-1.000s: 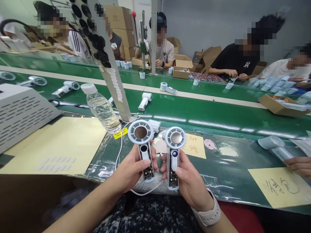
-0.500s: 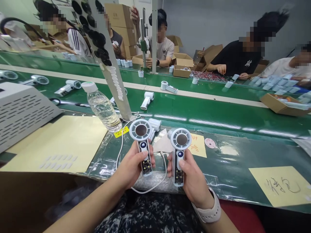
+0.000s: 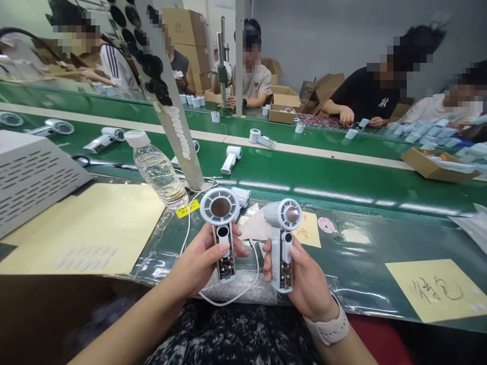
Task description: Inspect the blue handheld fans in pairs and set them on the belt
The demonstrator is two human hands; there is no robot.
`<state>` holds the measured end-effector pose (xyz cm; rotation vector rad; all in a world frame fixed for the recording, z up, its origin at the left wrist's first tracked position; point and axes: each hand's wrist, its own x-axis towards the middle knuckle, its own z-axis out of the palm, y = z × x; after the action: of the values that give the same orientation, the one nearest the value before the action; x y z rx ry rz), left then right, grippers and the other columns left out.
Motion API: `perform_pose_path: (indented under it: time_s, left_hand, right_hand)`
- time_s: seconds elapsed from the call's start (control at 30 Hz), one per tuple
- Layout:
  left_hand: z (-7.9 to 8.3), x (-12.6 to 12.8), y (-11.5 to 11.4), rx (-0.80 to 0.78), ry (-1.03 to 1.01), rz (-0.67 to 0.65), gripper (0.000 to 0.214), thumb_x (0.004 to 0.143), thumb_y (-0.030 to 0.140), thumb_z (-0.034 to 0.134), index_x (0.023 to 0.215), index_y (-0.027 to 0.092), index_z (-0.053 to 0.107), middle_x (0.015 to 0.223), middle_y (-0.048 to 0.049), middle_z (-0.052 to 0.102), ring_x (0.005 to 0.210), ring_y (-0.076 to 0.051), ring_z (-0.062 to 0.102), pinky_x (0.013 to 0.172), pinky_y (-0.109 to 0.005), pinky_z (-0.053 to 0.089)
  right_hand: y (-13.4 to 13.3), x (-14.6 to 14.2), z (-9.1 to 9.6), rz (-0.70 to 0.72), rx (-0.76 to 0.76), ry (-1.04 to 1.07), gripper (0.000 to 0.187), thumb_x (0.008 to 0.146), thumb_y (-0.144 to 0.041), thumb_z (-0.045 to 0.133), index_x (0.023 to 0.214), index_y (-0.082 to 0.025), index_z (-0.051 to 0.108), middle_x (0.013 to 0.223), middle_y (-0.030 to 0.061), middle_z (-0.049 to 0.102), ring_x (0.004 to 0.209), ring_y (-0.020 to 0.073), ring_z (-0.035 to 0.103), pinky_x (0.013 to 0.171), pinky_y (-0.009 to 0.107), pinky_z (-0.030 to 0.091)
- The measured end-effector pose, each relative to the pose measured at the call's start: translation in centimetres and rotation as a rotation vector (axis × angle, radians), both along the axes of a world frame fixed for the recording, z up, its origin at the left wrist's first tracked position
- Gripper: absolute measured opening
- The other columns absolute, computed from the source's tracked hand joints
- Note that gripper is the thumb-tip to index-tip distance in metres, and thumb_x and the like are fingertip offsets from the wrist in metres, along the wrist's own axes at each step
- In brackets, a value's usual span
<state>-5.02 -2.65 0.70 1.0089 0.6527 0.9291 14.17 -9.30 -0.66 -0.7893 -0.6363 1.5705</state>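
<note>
My left hand (image 3: 203,256) grips a light-blue handheld fan (image 3: 220,207) by its handle, thumb on the white button strip and fingers partly loosened behind. Its round ringed head faces me, and bare circuit parts show in the open handle. A second handheld fan (image 3: 282,218) is in my right hand (image 3: 306,276), turned so that the side of its barrel shows. My right thumb lies beside its button strip. Both small round displays are dark. Behind the left fan another fan (image 3: 242,196) lies on the bench. A white cable (image 3: 257,268) loops between my hands.
A water bottle (image 3: 158,170) stands beside a slanted metal post (image 3: 178,121). Left is a vented grey box (image 3: 41,177); yellow paper (image 3: 117,218) carries small white strips. Beyond, fans lie on the green conveyor (image 3: 289,170). Several people work across it, near an open carton (image 3: 437,165).
Both displays showed "20" and are now dark. The right fan has turned, showing its barrel's side. My left fingers have loosened a little behind the handle. The view has shifted slightly.
</note>
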Motion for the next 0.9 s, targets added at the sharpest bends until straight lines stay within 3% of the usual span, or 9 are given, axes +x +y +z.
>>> perform_pose_path:
  time_s: [0.2,0.4,0.6,0.7,0.77,0.9]
  left_hand:
    - [0.1,0.1,-0.1,0.002,-0.032,0.061,0.023,0.075,0.027,0.073,0.095,0.021,0.064,0.085,0.0002,0.065,0.070,-0.018,0.063,0.081,-0.044,0.054]
    - [-0.3,-0.2,0.0,0.059,0.073,0.013,0.024,0.078,0.032,0.070,0.097,0.019,0.061,0.083,-0.0037,0.068,0.079,-0.023,0.067,0.078,-0.038,0.051]
    - [-0.2,0.1,-0.1,-0.010,0.192,0.035,0.046,0.073,0.044,0.076,0.102,0.022,0.047,0.096,-0.0042,0.067,0.060,-0.017,0.066,0.052,-0.030,0.051]
    - [0.0,0.5,-0.3,-0.046,0.176,0.054,0.048,0.077,0.051,0.069,0.104,0.023,0.042,0.086,-0.0017,0.068,0.049,-0.015,0.062,0.041,-0.026,0.047]
    - [0.0,0.7,-0.4,-0.069,0.147,0.043,0.041,0.083,0.052,0.059,0.104,0.022,0.040,0.080,-0.0017,0.069,0.046,-0.016,0.062,0.040,-0.026,0.047]
    - [0.2,0.8,-1.0,-0.115,0.093,-0.043,0.034,0.085,0.046,0.057,0.103,0.022,0.039,0.086,-0.0055,0.072,0.055,-0.020,0.069,0.043,-0.025,0.049]
  right_hand:
    - [0.0,-0.4,-0.2,-0.018,-0.012,0.001,0.029,0.086,-0.044,0.067,0.103,-0.020,0.063,0.091,0.0036,0.069,0.062,0.0139,0.062,0.058,0.027,0.052]
    - [0.2,-0.4,-0.5,-0.042,0.016,-0.046,0.032,0.086,-0.043,0.068,0.108,-0.021,0.062,0.092,0.0035,0.069,0.063,0.0129,0.062,0.056,0.025,0.052]
    - [0.1,-0.3,-0.6,-0.079,-0.032,-0.034,0.030,0.082,-0.041,0.072,0.103,-0.020,0.065,0.091,0.0045,0.071,0.062,0.0130,0.062,0.052,0.023,0.051]
    - [0.1,-0.2,-0.7,-0.100,-0.045,0.016,0.027,0.082,-0.040,0.072,0.098,-0.019,0.067,0.088,0.0046,0.071,0.058,0.0128,0.062,0.050,0.023,0.050]
    - [0.1,-0.1,-0.8,-0.065,-0.043,0.075,0.027,0.085,-0.043,0.067,0.094,-0.018,0.068,0.085,0.0052,0.072,0.054,0.0124,0.060,0.049,0.023,0.049]
    - [-0.1,0.0,-0.8,0.075,-0.056,0.151,0.049,0.092,-0.057,0.052,0.089,-0.013,0.073,0.069,0.0065,0.070,0.046,0.0114,0.057,0.047,0.022,0.046]
